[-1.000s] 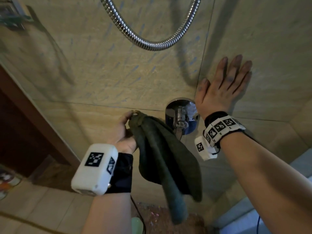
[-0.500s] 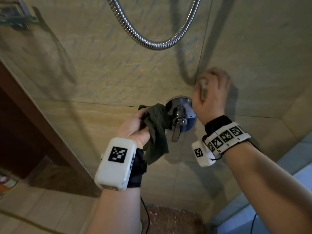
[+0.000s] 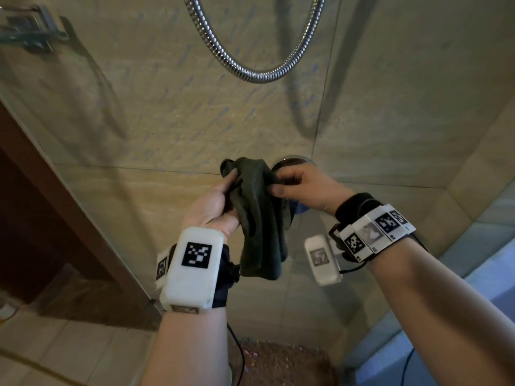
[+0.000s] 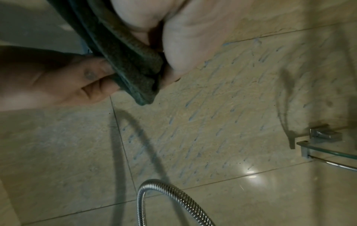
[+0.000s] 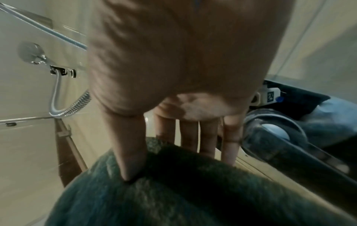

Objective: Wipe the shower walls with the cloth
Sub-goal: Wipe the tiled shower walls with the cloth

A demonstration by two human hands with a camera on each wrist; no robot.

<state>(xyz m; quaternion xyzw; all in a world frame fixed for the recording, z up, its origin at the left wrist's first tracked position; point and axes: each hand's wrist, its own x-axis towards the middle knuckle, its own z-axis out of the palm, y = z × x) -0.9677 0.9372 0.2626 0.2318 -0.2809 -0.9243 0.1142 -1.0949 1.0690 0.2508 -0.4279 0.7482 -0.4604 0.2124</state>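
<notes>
Before tap (image 3: 289,162): mostly hidden | cloth (image 3: 259,207): both hands' grip pinches it, lower end hanging

The light is dim and a bit yellow. Above the left hand (image 3: 214,201), the shiny hose (image 3: 250,73) throws long dark shadows on the tiled wall (image 3: 145,112). In the left wrist view a small bright spot of glare shines on the wall far past the fingers. The right hand (image 5: 179,61) is blurry and fills its picture. Straight lines bend near the edges.
</notes>
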